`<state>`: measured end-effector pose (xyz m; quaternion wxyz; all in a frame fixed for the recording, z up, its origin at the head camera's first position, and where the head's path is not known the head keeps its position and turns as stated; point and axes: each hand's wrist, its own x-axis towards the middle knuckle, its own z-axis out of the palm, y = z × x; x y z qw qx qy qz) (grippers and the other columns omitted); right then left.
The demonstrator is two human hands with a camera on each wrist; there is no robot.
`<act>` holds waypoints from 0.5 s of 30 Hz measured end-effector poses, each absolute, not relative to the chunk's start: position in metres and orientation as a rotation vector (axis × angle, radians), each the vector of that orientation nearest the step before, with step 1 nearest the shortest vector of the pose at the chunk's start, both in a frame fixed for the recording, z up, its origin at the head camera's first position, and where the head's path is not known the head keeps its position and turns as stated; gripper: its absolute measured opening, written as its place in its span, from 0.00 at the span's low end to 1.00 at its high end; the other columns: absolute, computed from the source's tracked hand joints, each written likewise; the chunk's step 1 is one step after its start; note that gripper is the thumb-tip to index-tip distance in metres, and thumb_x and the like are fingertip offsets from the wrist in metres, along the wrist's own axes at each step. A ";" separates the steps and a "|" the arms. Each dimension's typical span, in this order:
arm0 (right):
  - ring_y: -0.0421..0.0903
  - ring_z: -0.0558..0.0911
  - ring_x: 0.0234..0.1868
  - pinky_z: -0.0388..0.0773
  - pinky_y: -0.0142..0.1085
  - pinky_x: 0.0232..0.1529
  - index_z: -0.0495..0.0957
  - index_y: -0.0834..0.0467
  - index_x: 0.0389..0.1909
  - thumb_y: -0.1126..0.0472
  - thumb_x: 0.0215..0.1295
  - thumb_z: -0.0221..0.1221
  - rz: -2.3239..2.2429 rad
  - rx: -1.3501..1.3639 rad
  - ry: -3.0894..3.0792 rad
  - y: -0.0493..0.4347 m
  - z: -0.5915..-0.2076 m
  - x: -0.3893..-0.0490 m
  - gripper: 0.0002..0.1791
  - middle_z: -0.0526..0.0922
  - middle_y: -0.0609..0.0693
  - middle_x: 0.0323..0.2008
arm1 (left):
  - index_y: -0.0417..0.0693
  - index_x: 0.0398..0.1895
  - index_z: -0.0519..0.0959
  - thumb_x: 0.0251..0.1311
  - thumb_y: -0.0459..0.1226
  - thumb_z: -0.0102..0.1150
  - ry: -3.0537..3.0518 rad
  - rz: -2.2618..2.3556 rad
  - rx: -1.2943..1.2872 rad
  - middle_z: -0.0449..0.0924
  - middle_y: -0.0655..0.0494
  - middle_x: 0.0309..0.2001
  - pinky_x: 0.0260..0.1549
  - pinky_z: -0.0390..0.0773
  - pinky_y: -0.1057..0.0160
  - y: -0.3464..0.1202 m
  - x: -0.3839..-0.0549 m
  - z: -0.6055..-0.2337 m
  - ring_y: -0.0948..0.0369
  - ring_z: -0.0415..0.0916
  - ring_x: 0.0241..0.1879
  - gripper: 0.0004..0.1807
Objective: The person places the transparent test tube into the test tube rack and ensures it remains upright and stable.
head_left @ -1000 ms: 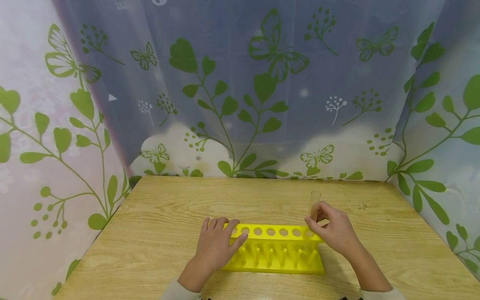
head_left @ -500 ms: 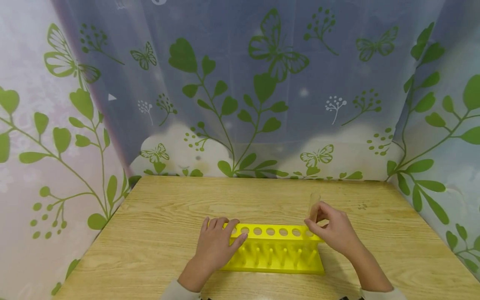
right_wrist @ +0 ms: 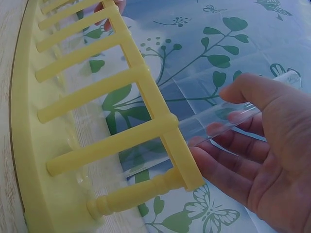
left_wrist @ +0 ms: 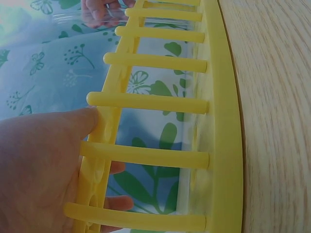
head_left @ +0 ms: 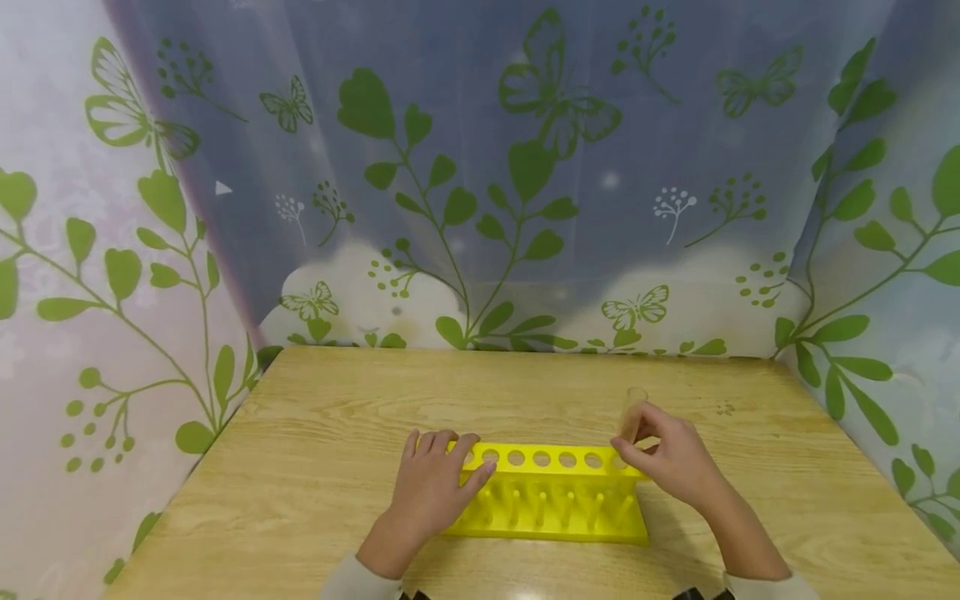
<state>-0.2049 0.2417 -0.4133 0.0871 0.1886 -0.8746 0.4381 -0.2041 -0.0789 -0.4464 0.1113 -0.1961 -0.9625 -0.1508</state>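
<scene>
A yellow test tube rack (head_left: 551, 532) stands on the table, with a row of holes along its top bar and upright pegs on its base. My left hand (head_left: 433, 492) holds the left end of the top bar, thumb in front and fingers behind, as the left wrist view shows. At the rack's right end, my right hand (head_left: 678, 454) pinches a clear glass test tube (right_wrist: 197, 127) between thumb and fingers. The tube slants, its upper end leaning away behind the hand. In the right wrist view its lower part reaches down past the top bar at the end hole.
The wooden table (head_left: 360, 400) carries the rack near its front edge. A patterned curtain (head_left: 465, 167) with green leaves and butterflies closes off the back and sides. Small dark marks (head_left: 724, 409) show on the table at the right.
The tube's upper end has dropped a little and shifted slightly right. Both hands keep their places on rack and tube; the head view has tilted very slightly.
</scene>
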 end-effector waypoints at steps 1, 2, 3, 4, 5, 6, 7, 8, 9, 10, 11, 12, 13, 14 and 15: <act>0.39 0.81 0.34 0.82 0.33 0.28 0.70 0.54 0.32 0.60 0.65 0.63 1.308 0.562 -2.610 0.242 -0.413 -0.205 0.10 0.80 0.47 0.32 | 0.53 0.60 0.75 0.69 0.60 0.43 -2.823 -0.438 -0.577 0.75 0.47 0.53 0.63 0.56 0.35 -0.079 -0.205 -0.446 0.46 0.70 0.56 0.28; 0.39 0.81 0.34 0.82 0.33 0.29 0.70 0.53 0.32 0.60 0.65 0.63 1.311 0.554 -2.617 0.242 -0.412 -0.205 0.10 0.80 0.46 0.32 | 0.53 0.59 0.75 0.69 0.60 0.43 -2.821 -0.432 -0.576 0.75 0.47 0.53 0.63 0.56 0.35 -0.079 -0.205 -0.446 0.46 0.70 0.56 0.28; 0.39 0.81 0.34 0.82 0.33 0.29 0.71 0.54 0.32 0.59 0.65 0.63 1.319 0.549 -2.621 0.241 -0.411 -0.205 0.10 0.80 0.46 0.32 | 0.53 0.59 0.75 0.69 0.60 0.43 -2.818 -0.431 -0.577 0.75 0.47 0.53 0.63 0.56 0.35 -0.080 -0.205 -0.446 0.46 0.70 0.56 0.28; 0.39 0.81 0.34 0.82 0.33 0.29 0.71 0.54 0.32 0.59 0.65 0.63 1.321 0.549 -2.625 0.241 -0.411 -0.205 0.09 0.80 0.46 0.32 | 0.53 0.59 0.75 0.69 0.61 0.43 -2.817 -0.427 -0.576 0.75 0.47 0.53 0.63 0.56 0.35 -0.080 -0.205 -0.446 0.46 0.70 0.56 0.28; 0.39 0.81 0.34 0.82 0.33 0.29 0.71 0.54 0.33 0.59 0.65 0.63 1.324 0.547 -2.628 0.241 -0.410 -0.205 0.09 0.80 0.46 0.32 | 0.53 0.59 0.75 0.69 0.61 0.43 -2.814 -0.426 -0.577 0.75 0.47 0.52 0.63 0.56 0.36 -0.080 -0.205 -0.446 0.46 0.70 0.56 0.28; 0.39 0.81 0.34 0.82 0.33 0.29 0.71 0.54 0.33 0.59 0.65 0.63 1.329 0.546 -2.629 0.241 -0.410 -0.205 0.09 0.80 0.46 0.32 | 0.53 0.59 0.75 0.69 0.61 0.43 -2.812 -0.425 -0.578 0.76 0.47 0.52 0.63 0.57 0.36 -0.080 -0.205 -0.446 0.46 0.71 0.56 0.28; 0.39 0.81 0.34 0.82 0.33 0.29 0.71 0.54 0.33 0.59 0.65 0.63 1.330 0.550 -2.629 0.241 -0.410 -0.205 0.09 0.80 0.46 0.32 | 0.53 0.59 0.75 0.69 0.61 0.43 -2.813 -0.424 -0.578 0.76 0.47 0.52 0.63 0.57 0.36 -0.080 -0.205 -0.446 0.46 0.71 0.56 0.28; 0.39 0.81 0.34 0.82 0.33 0.29 0.71 0.54 0.33 0.59 0.65 0.63 1.329 0.555 -2.628 0.241 -0.410 -0.205 0.09 0.80 0.47 0.32 | 0.53 0.59 0.75 0.69 0.61 0.43 -2.818 -0.423 -0.576 0.76 0.47 0.52 0.63 0.56 0.36 -0.080 -0.205 -0.446 0.46 0.71 0.56 0.28; 0.39 0.81 0.33 0.82 0.33 0.29 0.71 0.54 0.33 0.59 0.65 0.63 1.330 0.560 -2.628 0.241 -0.410 -0.205 0.09 0.80 0.47 0.32 | 0.53 0.59 0.75 0.69 0.61 0.43 -2.820 -0.425 -0.577 0.76 0.46 0.52 0.63 0.56 0.36 -0.080 -0.205 -0.445 0.46 0.70 0.56 0.29; 0.39 0.81 0.33 0.82 0.33 0.29 0.71 0.54 0.33 0.59 0.65 0.63 1.325 0.560 -2.629 0.242 -0.411 -0.205 0.09 0.80 0.47 0.32 | 0.53 0.59 0.75 0.69 0.61 0.43 -2.822 -0.426 -0.577 0.76 0.46 0.53 0.63 0.56 0.36 -0.080 -0.205 -0.446 0.46 0.70 0.56 0.28; 0.39 0.81 0.33 0.82 0.33 0.29 0.71 0.54 0.33 0.59 0.65 0.63 1.320 0.563 -2.629 0.242 -0.411 -0.205 0.09 0.80 0.47 0.31 | 0.53 0.59 0.75 0.69 0.61 0.43 -2.824 -0.428 -0.577 0.76 0.46 0.53 0.63 0.56 0.36 -0.080 -0.205 -0.446 0.45 0.70 0.56 0.29; 0.39 0.81 0.33 0.82 0.33 0.29 0.71 0.54 0.32 0.59 0.65 0.63 1.316 0.562 -2.631 0.242 -0.412 -0.205 0.09 0.80 0.46 0.31 | 0.53 0.59 0.75 0.69 0.61 0.43 -2.826 -0.428 -0.575 0.76 0.46 0.53 0.63 0.56 0.36 -0.080 -0.205 -0.446 0.46 0.70 0.56 0.28; 0.39 0.81 0.33 0.82 0.33 0.30 0.71 0.54 0.32 0.59 0.65 0.63 1.308 0.565 -2.632 0.243 -0.413 -0.205 0.09 0.80 0.46 0.31 | 0.53 0.60 0.74 0.69 0.61 0.43 -2.829 -0.428 -0.574 0.76 0.46 0.53 0.64 0.56 0.36 -0.080 -0.204 -0.446 0.46 0.70 0.56 0.29; 0.39 0.81 0.33 0.82 0.33 0.30 0.71 0.54 0.32 0.59 0.65 0.63 1.300 0.572 -2.632 0.243 -0.413 -0.204 0.09 0.80 0.46 0.31 | 0.54 0.60 0.74 0.69 0.61 0.43 -2.831 -0.425 -0.572 0.75 0.47 0.53 0.64 0.56 0.36 -0.079 -0.204 -0.446 0.46 0.70 0.56 0.28; 0.39 0.82 0.34 0.82 0.33 0.30 0.71 0.53 0.32 0.59 0.65 0.63 1.299 0.571 -2.633 0.244 -0.414 -0.204 0.09 0.80 0.46 0.31 | 0.54 0.60 0.74 0.69 0.61 0.43 -2.834 -0.430 -0.573 0.75 0.46 0.53 0.64 0.56 0.36 -0.079 -0.204 -0.446 0.46 0.70 0.56 0.28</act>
